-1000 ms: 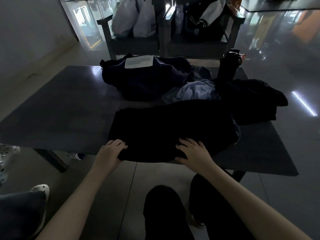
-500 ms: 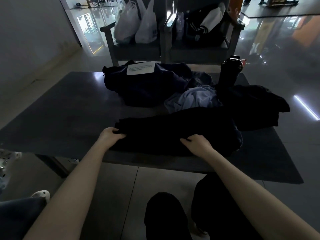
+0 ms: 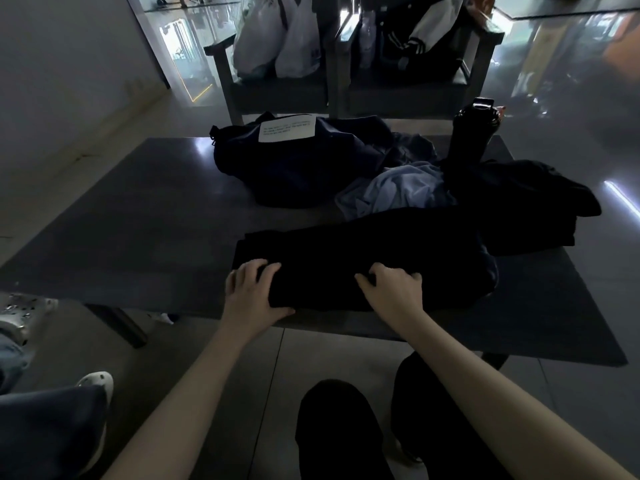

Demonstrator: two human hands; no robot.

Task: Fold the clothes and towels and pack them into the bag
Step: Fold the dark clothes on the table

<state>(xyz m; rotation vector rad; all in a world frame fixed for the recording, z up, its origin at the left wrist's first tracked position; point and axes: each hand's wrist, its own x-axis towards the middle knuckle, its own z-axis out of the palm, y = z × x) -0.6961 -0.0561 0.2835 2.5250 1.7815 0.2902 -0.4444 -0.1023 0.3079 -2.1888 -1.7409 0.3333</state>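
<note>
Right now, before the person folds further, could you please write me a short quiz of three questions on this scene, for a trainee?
1. Open question: what lies on top of the dark blue bag?
2. True or false: the black bottle stands upright at the far right of the table.
3. Choose one: the left grip and the right grip both hold the near edge of
A. the black garment
B. the light blue garment
C. the dark blue bag

Key
1. A white label with printed text.
2. True.
3. A.
</note>
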